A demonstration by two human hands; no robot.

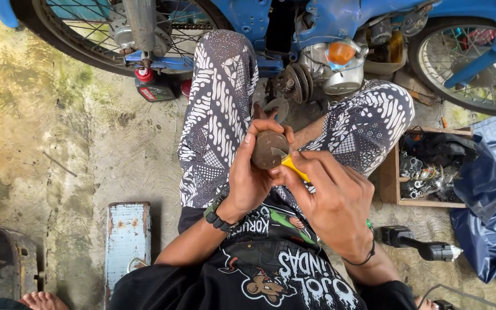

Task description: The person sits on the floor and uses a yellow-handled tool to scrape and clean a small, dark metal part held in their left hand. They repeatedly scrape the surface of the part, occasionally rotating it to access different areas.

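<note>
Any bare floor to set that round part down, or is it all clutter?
Bare concrete floor left of the patterned leg, between the rear wheel and the pale metal block. The right side is crowded: wooden parts box, blue tarp, black tool. Left hand holds the round part; right hand holds a yellow-handled tool against it.
</note>
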